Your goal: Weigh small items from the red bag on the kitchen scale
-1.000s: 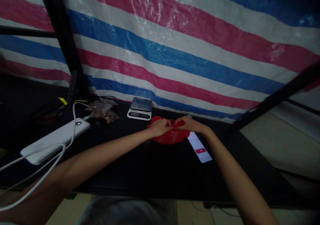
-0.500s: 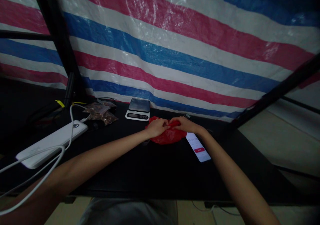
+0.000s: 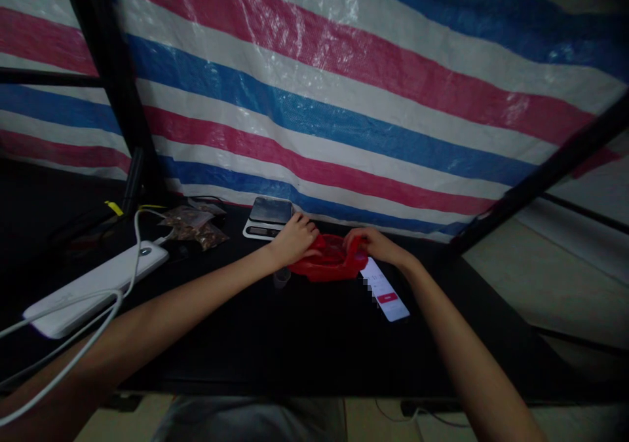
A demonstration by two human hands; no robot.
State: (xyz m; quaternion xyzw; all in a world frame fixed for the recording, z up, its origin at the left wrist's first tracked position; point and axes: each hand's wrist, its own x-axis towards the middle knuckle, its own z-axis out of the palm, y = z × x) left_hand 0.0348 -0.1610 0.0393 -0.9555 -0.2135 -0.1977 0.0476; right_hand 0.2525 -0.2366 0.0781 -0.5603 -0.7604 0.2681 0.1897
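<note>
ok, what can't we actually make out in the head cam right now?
- Inside of the red plastic bag: hidden by its own folds and by the left hand and right hand pulling it apart.
- Phone screen text: too small, partly pixelated.
- Scale display: dim, too small, near corner covered by the left hand.
- Clear packets contents: dark and small.
- White cable: ends cut off by the left edge.

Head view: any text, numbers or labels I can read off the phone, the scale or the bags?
None can be read.
Phone: lit screen with grey lines and a red button, too small and blurred to read.
Kitchen scale: display is dark, no digits visible.
Clear bags: no label visible.
Red plastic bag held by both hands: no print visible.
</note>
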